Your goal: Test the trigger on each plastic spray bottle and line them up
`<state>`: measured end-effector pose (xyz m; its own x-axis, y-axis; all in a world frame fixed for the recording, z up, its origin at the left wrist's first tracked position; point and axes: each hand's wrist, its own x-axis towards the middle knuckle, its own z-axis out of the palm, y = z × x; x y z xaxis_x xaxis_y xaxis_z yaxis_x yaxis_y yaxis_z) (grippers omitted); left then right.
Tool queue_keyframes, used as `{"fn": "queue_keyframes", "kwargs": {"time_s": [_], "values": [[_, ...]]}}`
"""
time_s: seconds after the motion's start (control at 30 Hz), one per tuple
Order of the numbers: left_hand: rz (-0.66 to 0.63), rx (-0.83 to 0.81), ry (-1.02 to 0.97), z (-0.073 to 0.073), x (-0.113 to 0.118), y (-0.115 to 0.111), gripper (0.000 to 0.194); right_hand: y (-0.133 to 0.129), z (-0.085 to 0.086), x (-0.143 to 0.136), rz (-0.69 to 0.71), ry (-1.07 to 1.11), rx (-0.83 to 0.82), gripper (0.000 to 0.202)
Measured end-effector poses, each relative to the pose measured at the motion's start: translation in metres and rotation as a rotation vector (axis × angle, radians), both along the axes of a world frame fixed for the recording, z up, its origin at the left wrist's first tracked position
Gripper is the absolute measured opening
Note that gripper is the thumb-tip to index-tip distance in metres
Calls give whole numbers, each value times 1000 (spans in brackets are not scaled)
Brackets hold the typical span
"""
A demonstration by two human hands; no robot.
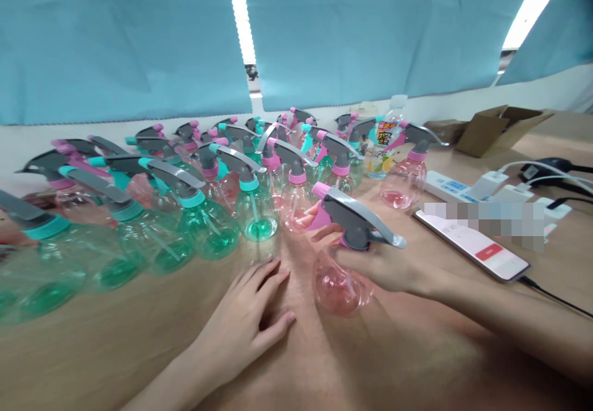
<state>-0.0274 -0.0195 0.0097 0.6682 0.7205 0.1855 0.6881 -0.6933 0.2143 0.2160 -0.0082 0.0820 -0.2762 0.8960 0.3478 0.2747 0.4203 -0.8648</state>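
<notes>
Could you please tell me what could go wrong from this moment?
The right hand grips a pink spray bottle with its fingers close to the trigger, so an accidental squeeze might make it spray. The phone and power strip lie to its right, so a leak could perhaps wet them. The other spray bottles stand crowded together; one bump might tip several.

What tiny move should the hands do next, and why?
Maybe the left hand could slide over and steady the pink spray bottle low down: the right hand seems to have it only near the top, while the left hand lies close by on the table, holding nothing.
</notes>
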Motion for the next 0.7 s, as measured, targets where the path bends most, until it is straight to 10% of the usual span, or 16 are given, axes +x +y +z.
{"fn": "queue_keyframes", "kwargs": {"time_s": [0.7], "values": [[-8,25,-13,-5,-2,0,48,5,-8,3,27,14,22,25]]}}
